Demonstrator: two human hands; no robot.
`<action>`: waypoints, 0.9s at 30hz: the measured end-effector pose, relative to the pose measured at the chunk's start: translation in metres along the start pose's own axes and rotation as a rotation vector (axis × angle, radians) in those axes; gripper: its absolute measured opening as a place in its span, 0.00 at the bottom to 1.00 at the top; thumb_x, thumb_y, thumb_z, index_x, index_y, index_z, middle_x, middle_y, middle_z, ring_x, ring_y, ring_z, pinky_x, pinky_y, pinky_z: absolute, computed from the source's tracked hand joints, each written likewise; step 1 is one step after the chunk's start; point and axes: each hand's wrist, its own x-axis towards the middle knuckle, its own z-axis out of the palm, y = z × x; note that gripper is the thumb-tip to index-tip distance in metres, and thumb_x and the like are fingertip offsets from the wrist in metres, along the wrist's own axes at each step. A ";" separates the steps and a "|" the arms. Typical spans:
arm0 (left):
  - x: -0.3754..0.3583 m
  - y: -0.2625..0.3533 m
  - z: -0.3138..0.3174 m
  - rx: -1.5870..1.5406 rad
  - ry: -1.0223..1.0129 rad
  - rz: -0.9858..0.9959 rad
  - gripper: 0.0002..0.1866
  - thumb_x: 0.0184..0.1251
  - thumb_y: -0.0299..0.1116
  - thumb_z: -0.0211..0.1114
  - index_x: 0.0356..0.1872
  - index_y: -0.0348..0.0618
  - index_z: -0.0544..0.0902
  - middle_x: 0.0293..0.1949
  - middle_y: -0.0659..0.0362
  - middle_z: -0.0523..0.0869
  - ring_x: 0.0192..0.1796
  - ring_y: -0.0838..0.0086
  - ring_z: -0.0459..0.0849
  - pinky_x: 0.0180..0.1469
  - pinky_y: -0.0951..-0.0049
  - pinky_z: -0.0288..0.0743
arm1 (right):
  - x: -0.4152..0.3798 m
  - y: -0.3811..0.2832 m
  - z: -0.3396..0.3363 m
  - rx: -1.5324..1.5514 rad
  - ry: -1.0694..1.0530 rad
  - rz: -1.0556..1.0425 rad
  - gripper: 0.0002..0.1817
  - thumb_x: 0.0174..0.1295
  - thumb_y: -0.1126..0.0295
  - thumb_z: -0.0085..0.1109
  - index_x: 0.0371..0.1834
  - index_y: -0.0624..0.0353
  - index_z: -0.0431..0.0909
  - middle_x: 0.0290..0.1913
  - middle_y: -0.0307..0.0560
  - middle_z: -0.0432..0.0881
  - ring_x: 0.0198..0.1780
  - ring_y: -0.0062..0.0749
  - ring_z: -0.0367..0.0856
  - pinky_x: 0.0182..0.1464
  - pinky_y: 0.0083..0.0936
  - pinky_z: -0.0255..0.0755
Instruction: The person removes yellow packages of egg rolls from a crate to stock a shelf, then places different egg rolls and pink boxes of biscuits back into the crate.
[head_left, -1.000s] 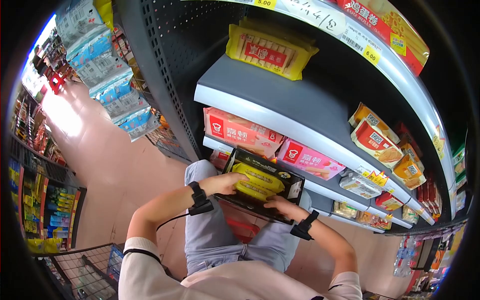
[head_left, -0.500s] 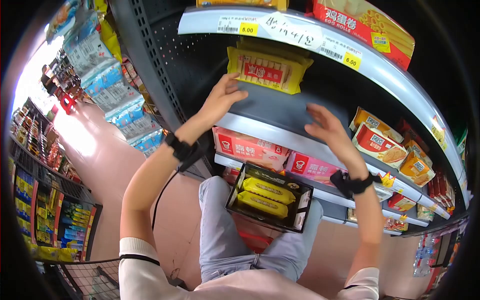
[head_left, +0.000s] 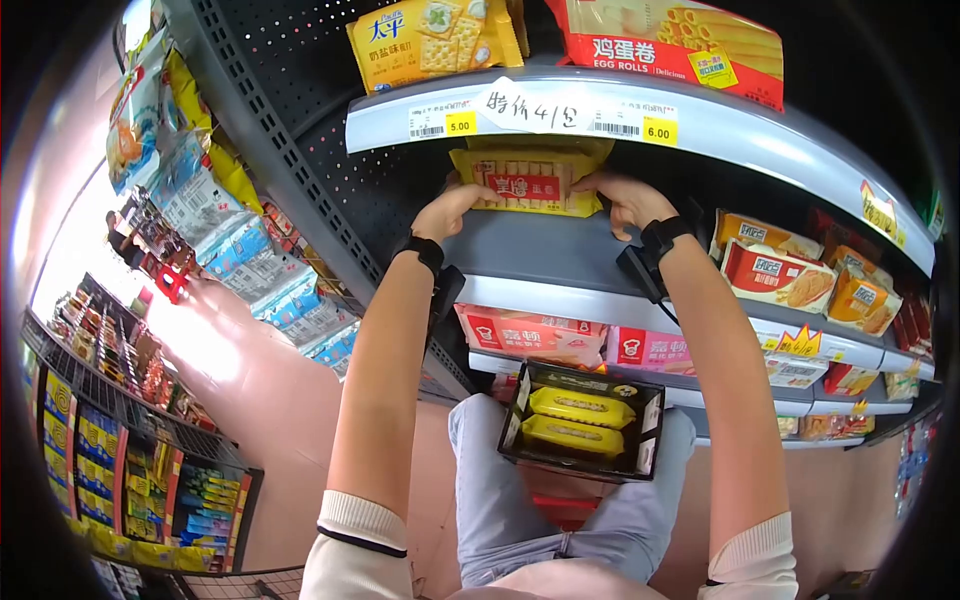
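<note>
Both of your hands are up on the grey shelf (head_left: 560, 245), your left hand (head_left: 455, 208) and right hand (head_left: 628, 198) each closed on one end of the yellow wafer pack (head_left: 530, 180), which lies flat under the price rail. It looks light, with thin slippery film over brittle wafers, so grip the short ends and don't squeeze the middle. The black box (head_left: 585, 418) rests on your lap.

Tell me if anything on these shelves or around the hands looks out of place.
One oddity: an open black box with two yellow packets rests on the person's lap, not on a shelf. Both hands, left and right, grip the yellow biscuit pack, which sits alone on its shelf.
</note>
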 end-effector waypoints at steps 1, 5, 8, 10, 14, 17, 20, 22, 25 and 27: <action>0.003 -0.004 0.000 0.004 0.069 -0.039 0.46 0.50 0.34 0.69 0.69 0.46 0.51 0.72 0.51 0.50 0.74 0.60 0.42 0.70 0.49 0.27 | -0.007 -0.002 0.001 0.009 -0.002 0.002 0.21 0.51 0.62 0.61 0.49 0.52 0.73 0.36 0.45 0.75 0.12 0.20 0.47 0.14 0.28 0.36; -0.013 -0.001 0.010 -0.118 0.200 -0.014 0.44 0.50 0.33 0.69 0.68 0.49 0.54 0.70 0.52 0.56 0.73 0.60 0.46 0.67 0.40 0.28 | -0.073 -0.027 0.009 0.005 -0.038 0.005 0.26 0.51 0.68 0.60 0.56 0.57 0.69 0.50 0.50 0.75 0.36 0.27 0.71 0.29 0.28 0.62; -0.028 0.006 0.021 -0.080 0.149 0.109 0.42 0.49 0.31 0.68 0.66 0.45 0.56 0.66 0.52 0.62 0.71 0.62 0.53 0.68 0.45 0.34 | -0.033 0.004 0.008 0.163 -0.191 -0.202 0.36 0.46 0.76 0.61 0.63 0.61 0.62 0.61 0.51 0.68 0.63 0.35 0.65 0.61 0.25 0.59; -0.022 -0.003 0.028 -0.206 0.170 0.225 0.39 0.48 0.28 0.68 0.63 0.40 0.57 0.61 0.51 0.70 0.66 0.64 0.63 0.69 0.55 0.42 | -0.031 0.014 0.006 0.238 -0.206 -0.309 0.36 0.47 0.76 0.60 0.64 0.61 0.61 0.61 0.51 0.69 0.64 0.36 0.64 0.63 0.27 0.55; -0.038 -0.020 0.031 0.207 0.374 0.386 0.31 0.49 0.25 0.67 0.56 0.34 0.64 0.53 0.52 0.77 0.59 0.69 0.72 0.61 0.71 0.62 | -0.094 0.018 -0.012 0.385 -0.243 -0.332 0.32 0.53 0.76 0.58 0.64 0.59 0.61 0.62 0.48 0.68 0.64 0.33 0.63 0.64 0.26 0.54; -0.118 -0.021 0.040 0.118 0.276 0.641 0.34 0.47 0.32 0.70 0.59 0.43 0.67 0.52 0.48 0.71 0.58 0.60 0.64 0.58 0.66 0.61 | -0.163 0.027 -0.025 0.423 -0.356 -0.454 0.32 0.58 0.76 0.55 0.68 0.59 0.57 0.63 0.46 0.68 0.64 0.29 0.64 0.65 0.26 0.54; -0.182 -0.038 0.052 0.001 0.118 0.574 0.36 0.51 0.29 0.68 0.63 0.44 0.63 0.57 0.54 0.71 0.61 0.67 0.66 0.59 0.67 0.60 | -0.217 0.057 -0.035 0.356 -0.332 -0.463 0.38 0.57 0.76 0.57 0.71 0.60 0.51 0.68 0.47 0.61 0.71 0.30 0.55 0.70 0.27 0.46; -0.213 -0.050 0.064 0.073 0.015 0.503 0.38 0.52 0.27 0.67 0.66 0.43 0.60 0.59 0.56 0.70 0.61 0.69 0.68 0.60 0.67 0.60 | -0.241 0.087 -0.036 0.336 -0.307 -0.382 0.43 0.53 0.75 0.61 0.72 0.59 0.48 0.70 0.47 0.58 0.73 0.31 0.50 0.72 0.29 0.42; -0.224 -0.106 0.083 0.124 -0.030 0.385 0.41 0.52 0.27 0.68 0.68 0.42 0.58 0.58 0.58 0.70 0.60 0.71 0.69 0.60 0.65 0.61 | -0.255 0.142 -0.030 0.343 -0.280 -0.186 0.50 0.48 0.79 0.62 0.74 0.56 0.43 0.72 0.43 0.54 0.73 0.32 0.48 0.72 0.29 0.39; -0.223 -0.140 0.096 0.083 -0.107 0.245 0.40 0.52 0.29 0.68 0.68 0.42 0.59 0.57 0.58 0.70 0.59 0.71 0.70 0.59 0.64 0.62 | -0.257 0.174 -0.027 0.356 -0.341 -0.125 0.48 0.50 0.81 0.60 0.74 0.56 0.43 0.73 0.44 0.50 0.75 0.32 0.44 0.73 0.28 0.37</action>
